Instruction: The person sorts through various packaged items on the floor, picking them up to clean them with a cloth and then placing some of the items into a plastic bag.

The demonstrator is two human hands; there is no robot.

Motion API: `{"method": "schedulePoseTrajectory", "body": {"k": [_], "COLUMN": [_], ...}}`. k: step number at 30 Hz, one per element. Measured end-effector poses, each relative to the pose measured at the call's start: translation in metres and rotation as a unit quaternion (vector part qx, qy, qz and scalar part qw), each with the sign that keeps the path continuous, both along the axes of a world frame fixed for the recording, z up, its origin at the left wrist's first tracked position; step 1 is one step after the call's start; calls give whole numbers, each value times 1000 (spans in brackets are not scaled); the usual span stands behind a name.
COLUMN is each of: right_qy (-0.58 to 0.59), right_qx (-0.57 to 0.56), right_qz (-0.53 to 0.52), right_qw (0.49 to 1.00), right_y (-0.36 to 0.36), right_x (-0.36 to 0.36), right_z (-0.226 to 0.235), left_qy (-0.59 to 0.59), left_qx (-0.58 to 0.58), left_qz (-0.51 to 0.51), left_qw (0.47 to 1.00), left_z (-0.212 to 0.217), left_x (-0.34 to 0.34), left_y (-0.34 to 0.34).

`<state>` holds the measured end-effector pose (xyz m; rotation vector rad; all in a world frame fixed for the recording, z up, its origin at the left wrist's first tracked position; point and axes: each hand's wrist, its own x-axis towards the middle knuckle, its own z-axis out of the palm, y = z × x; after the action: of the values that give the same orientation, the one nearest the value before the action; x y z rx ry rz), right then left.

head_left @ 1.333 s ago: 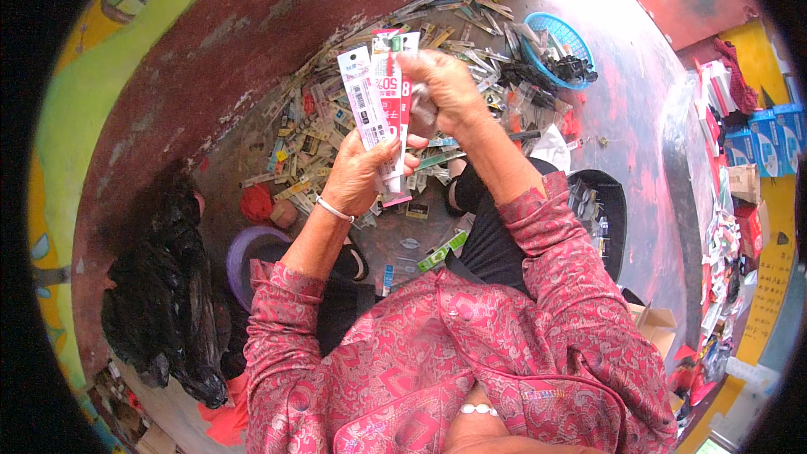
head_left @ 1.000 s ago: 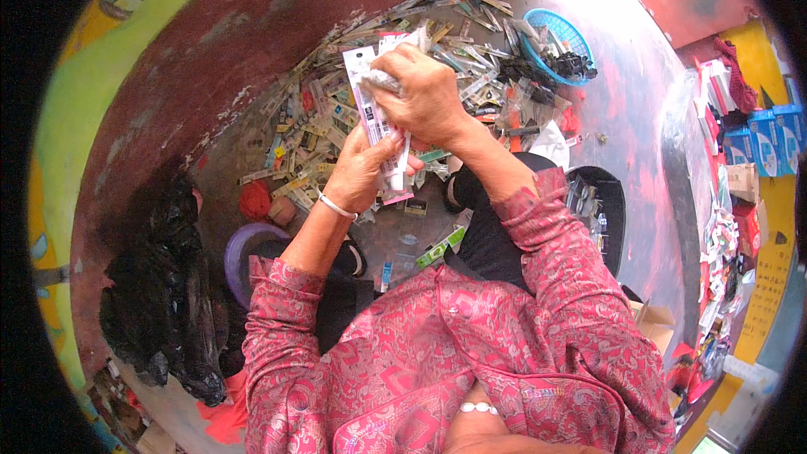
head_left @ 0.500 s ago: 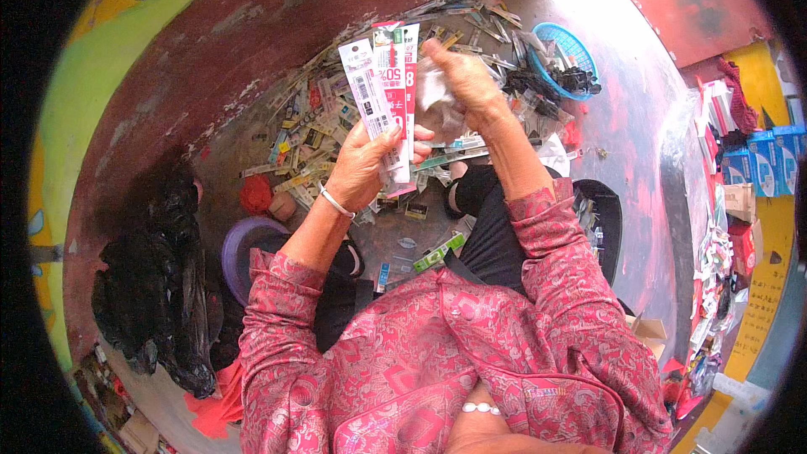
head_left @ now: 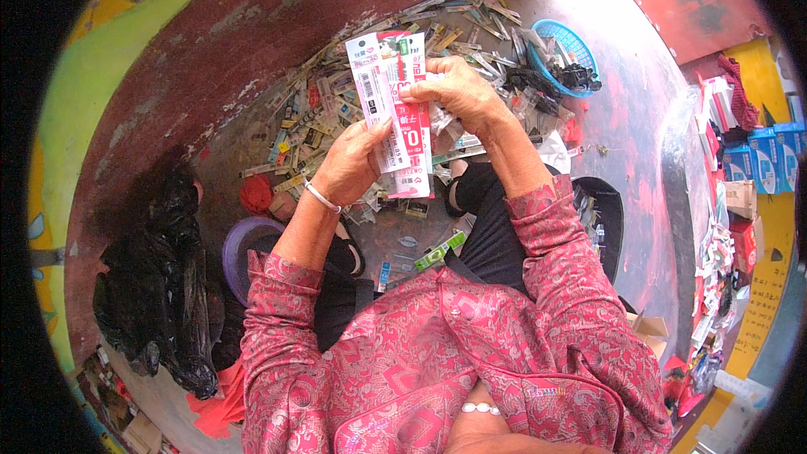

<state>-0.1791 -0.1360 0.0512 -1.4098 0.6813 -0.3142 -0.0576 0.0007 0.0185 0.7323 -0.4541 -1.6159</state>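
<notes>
Fingers (head_left: pixel 376 133) of the left hand (head_left: pixel 346 166) are closed round the lower part of a fan of long, flat packets, the thumb pressed over the front, and the right hand (head_left: pixel 466 94) pinches the fan's right side with its thumb laid on the red printing. The fan is held up in front of the person's chest, above the floor. I count what looks like three in it, though they overlap too much to be sure: one white packet (head_left: pixel 372 88) at the left, with pale lilac tints, a barcode and a punched hole at the top, and apparently two red-and-white packets (head_left: pixel 412 118) behind it, a small green patch near their upper end. Something pale and crumpled shows under the right palm; I cannot tell whether it is gripped. One white bracelet (head_left: pixel 323 197) circles the left wrist. Close to the person's lap are one green packet (head_left: pixel 440 250) and one small blue packet (head_left: pixel 384 276). Past the hands spreads a heap of slim packets (head_left: pixel 311 134), too many to count, with one red ball (head_left: pixel 255 193) at its near left edge. Farther out I see one blue basket (head_left: pixel 580 42), one purple basin (head_left: pixel 234 261) and black plastic bagging (head_left: pixel 151 294) by the wall.
</notes>
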Motion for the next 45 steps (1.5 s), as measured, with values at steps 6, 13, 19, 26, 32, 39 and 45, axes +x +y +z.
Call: {"method": "schedulePoseTrajectory", "body": {"k": [6, 13, 19, 26, 32, 39, 45], "right_qy": [8, -6, -4, -110, 33, 238, 121], "right_qx": [-1, 70, 24, -330, -571, -482, -99], "right_qz": [22, 44, 12, -165, -3, 71, 14], "right_qw": [1000, 997, 1000, 923, 820, 840, 988], "right_y": [3, -6, -12, -8, 43, 7, -1], "right_x": [3, 3, 5, 22, 31, -13, -6], "right_z": [7, -7, -7, -7, -24, -8, -11], "left_qy": [-156, -42, -14, -92, -50, -68, -38], "left_qx": [-1, -24, -26, 23, 44, 33, -61], "left_qz": [-49, -62, -18, 132, 245, 333, 196], "left_qw": [987, 997, 999, 987, 967, 940, 978], "left_z": [-3, -1, -6, -26, -27, -33, -11], "left_x": [4, 2, 1, 5, 30, 45, 31], "left_y": [-4, -1, -3, -13, -19, -17, -18]}}
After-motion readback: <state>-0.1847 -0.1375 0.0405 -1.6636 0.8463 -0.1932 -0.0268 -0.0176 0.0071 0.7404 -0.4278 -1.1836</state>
